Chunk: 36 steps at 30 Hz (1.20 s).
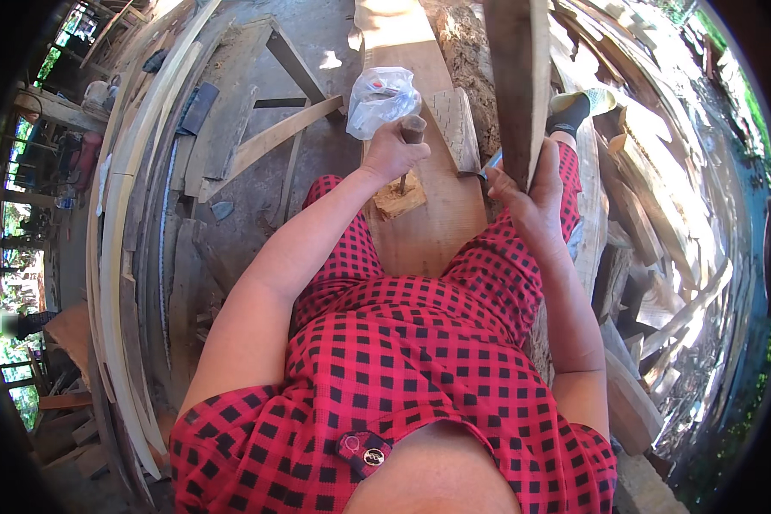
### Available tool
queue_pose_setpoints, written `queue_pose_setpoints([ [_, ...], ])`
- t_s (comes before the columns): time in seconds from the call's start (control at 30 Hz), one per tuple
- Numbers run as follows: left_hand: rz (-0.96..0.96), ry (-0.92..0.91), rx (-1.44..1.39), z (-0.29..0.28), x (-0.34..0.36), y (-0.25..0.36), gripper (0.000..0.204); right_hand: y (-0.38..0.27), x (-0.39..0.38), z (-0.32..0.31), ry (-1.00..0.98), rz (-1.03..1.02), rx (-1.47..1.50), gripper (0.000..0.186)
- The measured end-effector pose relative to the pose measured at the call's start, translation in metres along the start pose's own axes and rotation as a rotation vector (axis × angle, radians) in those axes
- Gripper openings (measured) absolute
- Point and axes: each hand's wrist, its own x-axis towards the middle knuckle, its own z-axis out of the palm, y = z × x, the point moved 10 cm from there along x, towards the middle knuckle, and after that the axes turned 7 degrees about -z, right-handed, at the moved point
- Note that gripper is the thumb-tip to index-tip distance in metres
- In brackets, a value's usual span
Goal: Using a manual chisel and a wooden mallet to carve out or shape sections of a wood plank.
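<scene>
My left hand [394,152] is closed around a chisel-like tool with a round wooden handle [413,128]. Its thin shaft [403,182] points down onto a small wooden block [398,202], which lies on the broad plank [428,244] between my legs. Over on the right, my right hand [535,193] grips the lower end of a long piece of wood [516,77] that rises to the top of the view. Something thin and light blue [493,159] shows beside its fingers; I cannot make out what it is or whether the hand touches it.
Further along the plank sits a clear plastic bag [382,96] with small items inside. A wood offcut [456,128] with a row of marks lies beside it. Long strips [116,231] and a wooden frame [274,146] stand left; split timber [638,201] is heaped right, near my foot [584,104].
</scene>
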Motion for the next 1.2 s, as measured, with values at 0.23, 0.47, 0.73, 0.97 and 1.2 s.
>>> queue_pose_setpoints([
  [0.23,0.010,0.045,0.087,0.003,-0.002,0.000,0.029,0.016,0.006,-0.004,-0.350,0.090,-0.726,0.038],
  [0.47,0.013,-0.011,0.093,0.011,-0.006,0.012,0.023,0.002,-0.002,0.005,-0.326,0.006,-0.740,0.036],
  [0.73,0.087,0.053,0.112,0.003,-0.013,0.022,0.017,-0.037,0.019,0.001,-0.136,-0.024,-0.378,0.045],
  [0.97,0.063,0.026,0.113,0.017,-0.001,0.010,0.026,0.014,0.006,-0.009,-0.439,0.103,-0.894,0.043],
  [1.2,0.122,0.021,0.134,0.017,-0.005,0.021,0.033,-0.027,0.005,-0.011,-0.073,-0.073,-0.446,0.045],
])
